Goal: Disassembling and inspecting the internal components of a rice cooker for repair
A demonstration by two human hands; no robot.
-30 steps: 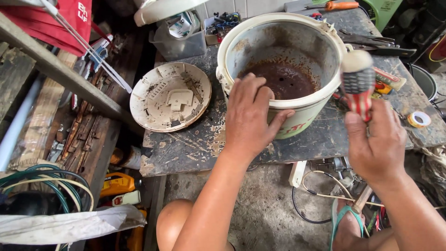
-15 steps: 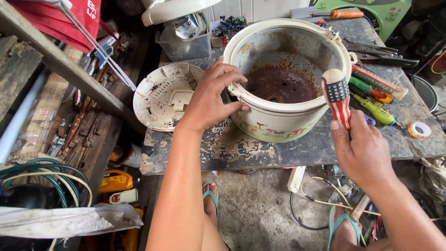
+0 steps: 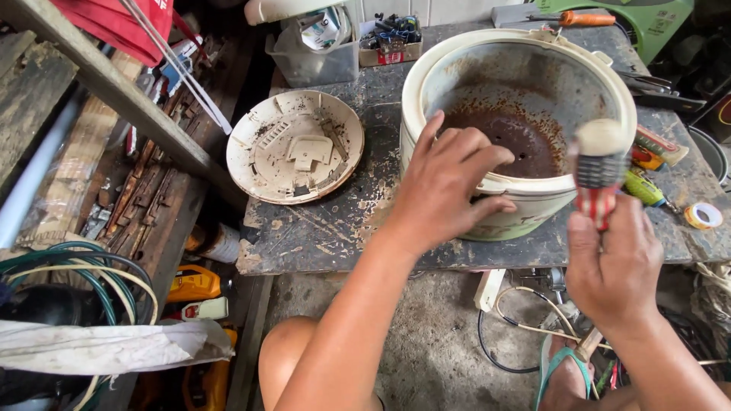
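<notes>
Here, left hand [image 3: 449, 183] spread loosely over the near rim of the rusty cooker shell [image 3: 525, 129], fingers apart, clamping nothing. Just right of it, right hand [image 3: 613, 266] fisted round an upright screwdriver handle [image 3: 598, 171], lifted beside the shell's wall.

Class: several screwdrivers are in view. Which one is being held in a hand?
The red-and-white striped-handled screwdriver, gripped by the right hand. The others lie loose on the table.
</notes>
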